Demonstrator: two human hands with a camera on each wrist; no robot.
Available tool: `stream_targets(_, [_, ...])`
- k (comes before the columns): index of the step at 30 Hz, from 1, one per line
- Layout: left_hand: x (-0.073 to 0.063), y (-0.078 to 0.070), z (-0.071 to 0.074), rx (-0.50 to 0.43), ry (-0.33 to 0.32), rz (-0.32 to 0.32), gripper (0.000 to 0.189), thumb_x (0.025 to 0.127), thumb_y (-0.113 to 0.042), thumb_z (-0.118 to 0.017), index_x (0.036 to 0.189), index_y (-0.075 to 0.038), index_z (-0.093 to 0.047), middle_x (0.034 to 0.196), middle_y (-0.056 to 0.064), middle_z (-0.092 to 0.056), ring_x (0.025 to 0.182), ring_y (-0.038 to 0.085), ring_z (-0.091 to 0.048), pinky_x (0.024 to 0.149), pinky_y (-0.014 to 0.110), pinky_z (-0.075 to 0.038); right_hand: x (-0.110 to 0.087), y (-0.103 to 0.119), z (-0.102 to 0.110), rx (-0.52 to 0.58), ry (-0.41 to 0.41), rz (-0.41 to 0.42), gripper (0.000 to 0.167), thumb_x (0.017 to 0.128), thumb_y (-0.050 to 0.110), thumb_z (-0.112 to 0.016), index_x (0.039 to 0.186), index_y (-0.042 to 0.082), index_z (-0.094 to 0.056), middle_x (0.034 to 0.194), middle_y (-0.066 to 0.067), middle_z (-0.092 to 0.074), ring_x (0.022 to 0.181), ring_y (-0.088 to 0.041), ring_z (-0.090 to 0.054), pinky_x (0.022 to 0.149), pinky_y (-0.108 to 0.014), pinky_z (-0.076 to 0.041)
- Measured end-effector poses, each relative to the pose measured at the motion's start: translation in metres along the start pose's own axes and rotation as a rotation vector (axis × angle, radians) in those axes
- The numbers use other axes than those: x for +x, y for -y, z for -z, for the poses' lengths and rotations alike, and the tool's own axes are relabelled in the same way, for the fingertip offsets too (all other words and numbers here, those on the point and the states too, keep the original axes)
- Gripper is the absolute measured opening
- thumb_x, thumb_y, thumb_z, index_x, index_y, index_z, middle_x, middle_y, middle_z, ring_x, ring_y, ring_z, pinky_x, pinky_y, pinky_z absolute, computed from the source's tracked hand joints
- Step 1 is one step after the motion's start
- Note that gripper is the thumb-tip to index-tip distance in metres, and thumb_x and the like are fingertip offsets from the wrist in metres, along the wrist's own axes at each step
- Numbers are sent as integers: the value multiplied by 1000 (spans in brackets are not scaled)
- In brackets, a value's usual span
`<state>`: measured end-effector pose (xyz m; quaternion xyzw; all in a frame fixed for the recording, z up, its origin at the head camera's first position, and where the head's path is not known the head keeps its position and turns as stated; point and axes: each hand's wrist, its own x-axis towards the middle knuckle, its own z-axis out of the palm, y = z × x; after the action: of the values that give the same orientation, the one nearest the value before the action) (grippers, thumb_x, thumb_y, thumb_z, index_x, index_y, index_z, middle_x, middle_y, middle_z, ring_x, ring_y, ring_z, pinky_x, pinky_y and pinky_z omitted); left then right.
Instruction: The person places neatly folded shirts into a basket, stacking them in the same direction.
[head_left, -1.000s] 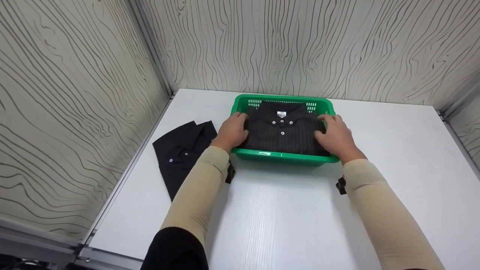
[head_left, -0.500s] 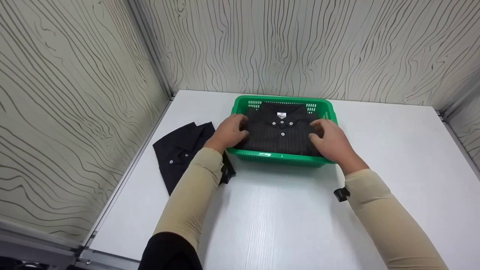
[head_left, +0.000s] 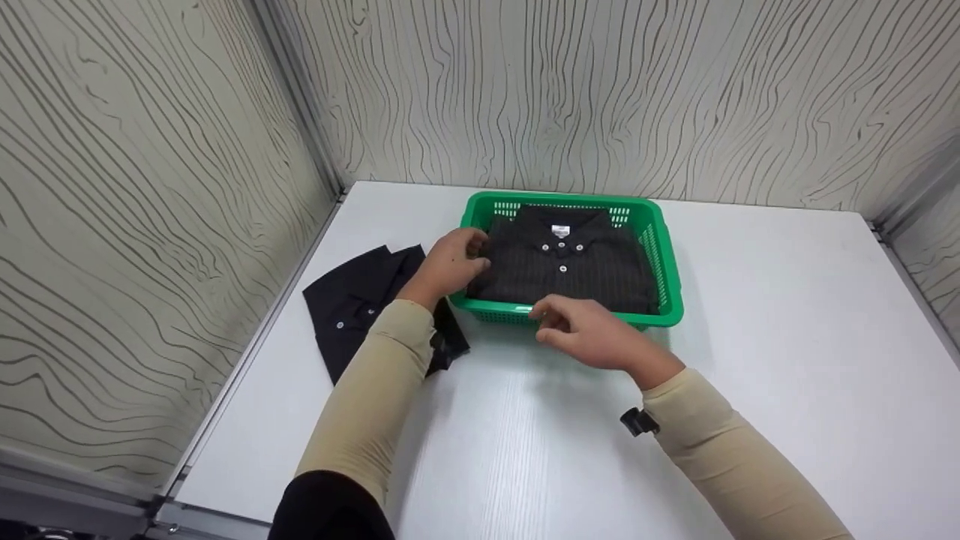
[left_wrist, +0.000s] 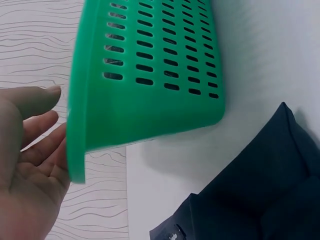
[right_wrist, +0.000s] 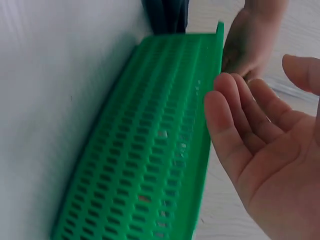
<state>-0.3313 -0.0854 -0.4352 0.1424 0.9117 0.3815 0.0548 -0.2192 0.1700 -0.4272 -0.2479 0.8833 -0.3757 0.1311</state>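
A green plastic basket [head_left: 660, 320] with slotted walls holds a folded dark striped shirt [head_left: 570, 287], its collar toward the back wall. My left hand [head_left: 450, 262] is at the basket's left rim, fingers reaching over it and thumb apart; the left wrist view has its fingers beside the rim [left_wrist: 76, 125]. Over the front rim hovers my right hand [head_left: 592, 330], fingers loosely curved and holding nothing. In the right wrist view its fingertips [right_wrist: 218, 107] overlap the rim. A second folded dark shirt [head_left: 349, 289] lies left of the basket, partly hidden by my left forearm.
The white table [head_left: 487, 450] extends in front and to the right of the basket. Wood-grain panels [head_left: 562, 97] stand behind it and to the left. A black wrist strap piece [head_left: 638, 421] sticks out from my right sleeve.
My right hand has left the shirt's right side and moved left and toward me, over the front rim. My left hand has shifted slightly left. The striped shirt stays in the basket.
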Motion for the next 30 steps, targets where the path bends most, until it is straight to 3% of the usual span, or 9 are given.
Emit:
stream_targets(6, [-3,9,0,-80,-101,0,41,102,-16,-60,142,-8,-53,127,7,-61,113,19,-58,95,39,-49,9,1,-29,19,77,24,30,100,25,-63,127,13,-64,106,6,-65,98,-13,-62,88,-40,-52])
stream_targets(11, [-5,20,3,-82,-218,-7,37,103,-15,-56,139,-7,-55,119,7,-63,105,20,-60,90,40,-50,17,-2,-46,84,107,11,32,99,25,-62,128,12,-63,102,3,-67,91,-13,-64,80,-39,-54])
stream_targets(15, [-9,34,10,64,-299,54,36,102,-16,-54,136,-5,-57,116,9,-63,104,24,-61,89,43,-50,21,-2,-58,153,144,-25,37,99,24,-61,131,6,-60,101,-1,-67,84,-15,-66,73,-37,-56])
stream_targets(19, [-13,56,17,272,-353,144,38,99,-17,-54,134,-2,-59,122,16,-62,113,33,-58,95,49,-47,25,0,-68,162,164,-47,41,98,22,-61,133,2,-59,100,-3,-67,79,-15,-65,69,-34,-56])
stream_targets(23, [-20,81,24,360,-349,242,43,99,-18,-53,137,2,-55,135,22,-54,127,40,-46,102,57,-39,30,4,-79,155,196,-58,43,97,21,-61,133,0,-58,96,-1,-67,77,-18,-68,67,-34,-55])
stream_targets(30, [-36,115,41,376,-206,382,62,102,-34,-51,149,6,-39,151,30,-36,140,47,-29,109,63,-27,39,18,-106,216,243,-101,45,98,21,-60,136,-1,-55,91,-3,-69,77,-27,-72,62,-32,-55])
